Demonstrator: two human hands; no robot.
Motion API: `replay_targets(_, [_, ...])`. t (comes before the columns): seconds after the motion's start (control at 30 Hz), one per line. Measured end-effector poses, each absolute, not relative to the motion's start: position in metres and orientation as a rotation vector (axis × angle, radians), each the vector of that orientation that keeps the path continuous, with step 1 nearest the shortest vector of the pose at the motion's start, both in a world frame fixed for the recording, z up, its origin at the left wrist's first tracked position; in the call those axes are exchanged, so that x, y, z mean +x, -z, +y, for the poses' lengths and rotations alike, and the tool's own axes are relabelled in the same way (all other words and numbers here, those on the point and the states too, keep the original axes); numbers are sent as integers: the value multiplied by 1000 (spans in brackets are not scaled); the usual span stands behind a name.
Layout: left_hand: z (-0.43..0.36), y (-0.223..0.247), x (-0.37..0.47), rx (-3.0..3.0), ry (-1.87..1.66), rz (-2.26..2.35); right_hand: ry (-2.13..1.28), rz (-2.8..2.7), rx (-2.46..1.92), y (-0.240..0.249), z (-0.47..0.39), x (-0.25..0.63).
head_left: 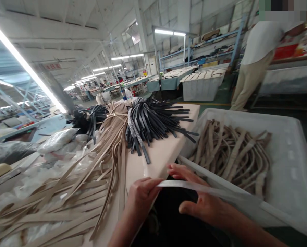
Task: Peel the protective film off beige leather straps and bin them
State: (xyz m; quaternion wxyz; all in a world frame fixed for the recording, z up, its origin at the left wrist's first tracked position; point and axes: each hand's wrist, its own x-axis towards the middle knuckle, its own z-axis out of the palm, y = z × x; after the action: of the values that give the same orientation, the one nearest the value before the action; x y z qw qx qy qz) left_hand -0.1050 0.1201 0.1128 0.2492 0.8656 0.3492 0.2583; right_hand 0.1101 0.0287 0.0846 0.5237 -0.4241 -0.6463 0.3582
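On camera, I pinch a pale strip [179, 184] in the left hand [143, 193]; it crosses the spread right hand [208, 205].

Left hand [144, 193] and right hand [201, 192] both bare, skin uncovered from fingers [183, 171] to wrist. Left forearm [124, 228] bare up to the lower edge of view; right forearm [248, 223] likewise, longer stretch visible, smooth in outline, widening away from the wrist. Right thumb [189, 208] thick, blunt, rounded at the tip; fingers of that hand slender by comparison. Nails too soft in focus to describe. Between the forearms, dark clothing [179, 216], near black, seen as one broad mass; folds and seams lost in shadow. Garment type uncertain. Small paler mottling [155, 219] at its left side; whether printed cloth or something else, cannot tell.
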Motion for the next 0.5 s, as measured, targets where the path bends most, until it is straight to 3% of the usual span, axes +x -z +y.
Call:
replay_targets(0.1, [144, -122, -113, 2562, -726, 897, -901, -1557, -1089, -95, 25, 125])
replay_targets(0.3, [176, -148, -125, 3036, -743, 557, -1715, -1045, -653, -87, 34, 126])
replay_targets(0.5, [191, -155, -127, 3231, -815, 297, -1950, -1034, -578, -84, 52, 114])
